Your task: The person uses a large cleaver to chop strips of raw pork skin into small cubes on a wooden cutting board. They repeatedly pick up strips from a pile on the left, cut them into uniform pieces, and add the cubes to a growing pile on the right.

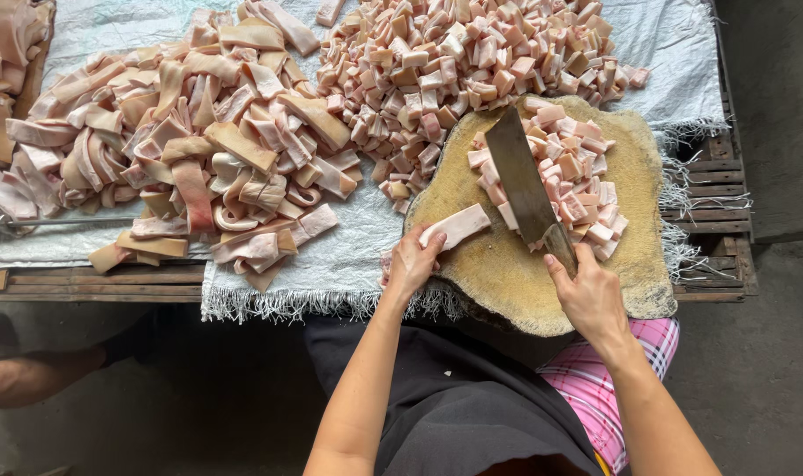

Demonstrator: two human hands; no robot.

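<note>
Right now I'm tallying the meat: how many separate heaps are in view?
4: strips heap left, cubes heap at top, cut cubes on the chopping block, slabs far left, partly cropped.

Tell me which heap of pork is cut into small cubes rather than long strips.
The cube heap at the top middle, just behind the chopping block. The strip heap to its left holds long, curling pieces instead.

left arm: bare, reaching up and forward from lower centre, elbow low | left hand [410, 263]: palm down, fingers curled, fingertips pressing down ahead of the wrist | right arm: bare, angled in from lower right | right hand [586, 295]: closed in a fist-like grip, knuckles up, thumb toward the left | hands: apart
</note>
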